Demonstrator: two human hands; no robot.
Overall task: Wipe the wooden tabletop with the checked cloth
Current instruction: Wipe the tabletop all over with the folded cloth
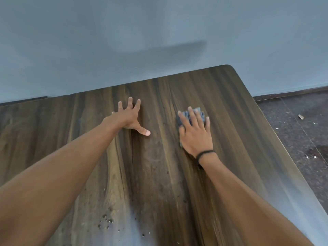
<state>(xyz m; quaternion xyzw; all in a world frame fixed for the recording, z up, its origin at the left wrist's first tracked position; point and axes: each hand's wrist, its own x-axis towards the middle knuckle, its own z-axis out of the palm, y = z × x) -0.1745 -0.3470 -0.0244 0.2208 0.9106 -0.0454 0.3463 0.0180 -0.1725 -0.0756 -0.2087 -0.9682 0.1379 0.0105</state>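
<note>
Wooden tabletop (221, 96), far right part: your right hand (195, 135) presses the checked cloth (184, 118) flat, fingers straight and spread over it. To its left, your left hand (130, 118) rests on bare wood, fingers splayed. Crumbs (106, 221) lie near you.

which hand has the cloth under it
The right hand, with the black wristband, presses the cloth flat; the left hand rests spread on bare tabletop.

Your right hand (196, 137) covers the checked cloth (179, 120) on the wooden tabletop (221, 96); your left hand (130, 118) lies left of the cloth.
</note>
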